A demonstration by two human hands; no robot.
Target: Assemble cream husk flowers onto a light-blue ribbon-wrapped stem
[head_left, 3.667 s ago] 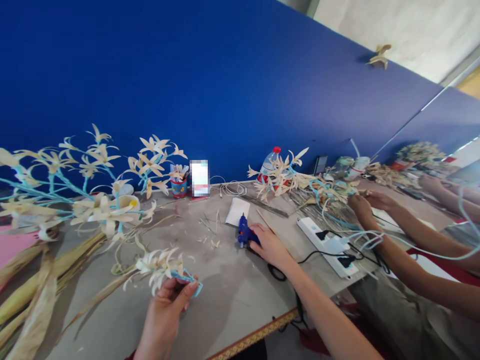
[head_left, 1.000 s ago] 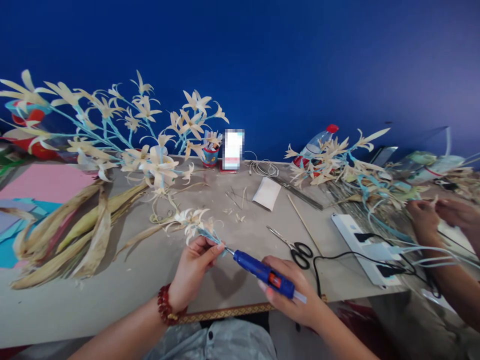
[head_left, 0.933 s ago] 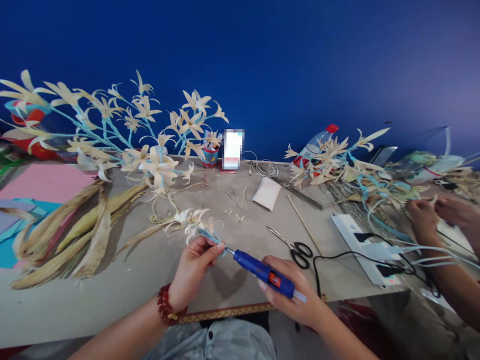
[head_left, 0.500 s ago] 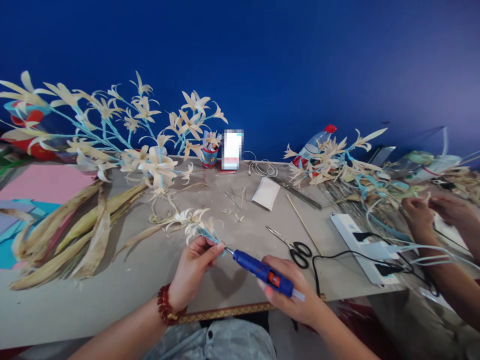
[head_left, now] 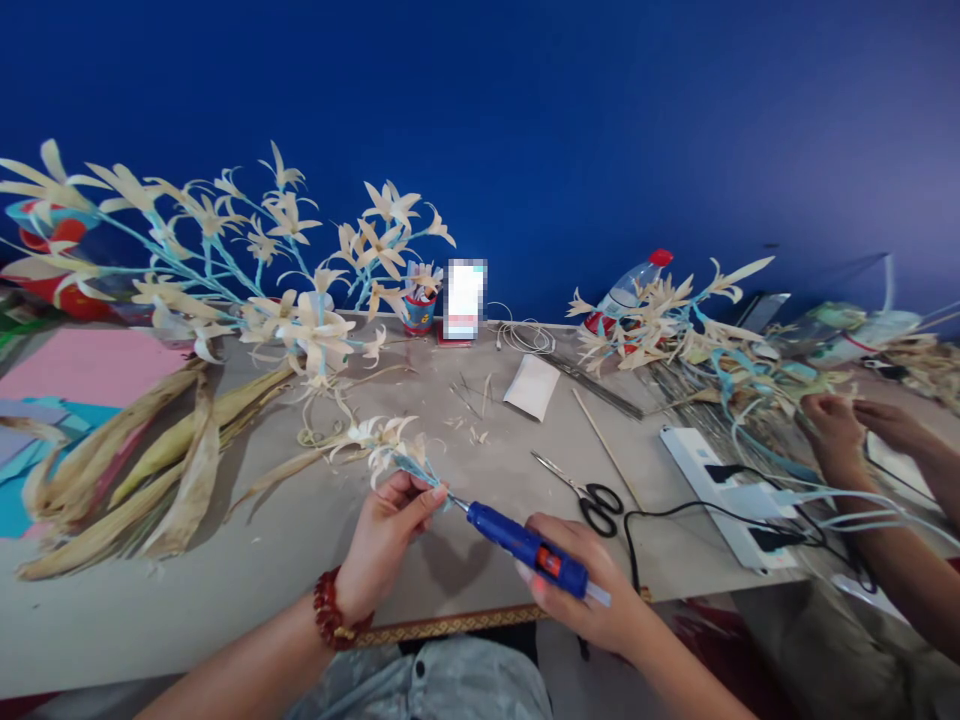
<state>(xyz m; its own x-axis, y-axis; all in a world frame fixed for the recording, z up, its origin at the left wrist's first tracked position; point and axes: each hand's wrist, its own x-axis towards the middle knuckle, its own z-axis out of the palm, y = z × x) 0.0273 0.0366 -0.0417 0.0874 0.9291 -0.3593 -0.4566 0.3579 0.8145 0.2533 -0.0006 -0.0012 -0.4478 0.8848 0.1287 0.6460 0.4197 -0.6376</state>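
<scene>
Between its thumb and fingers my left hand pinches the blue-wrapped stem of a small artificial flower with pale curled petals. My right hand is wrapped round a blue hot glue gun, a clear glue stick poking from its rear. The gun's metal nozzle is at the stem beside my left fingertips; whether it touches cannot be made out. Scissors with black handles lie open beyond my right hand. Dried corn husks lie left of my left hand.
Finished flower branches stand at the back left, more flowers at the right. A white power strip with cables lies right of the scissors. A phone stands by the wall. A co-worker's hands are at far right.
Both my hands, the flower and the glue gun stay almost still. The co-worker's hands at the far right have shifted slightly.
</scene>
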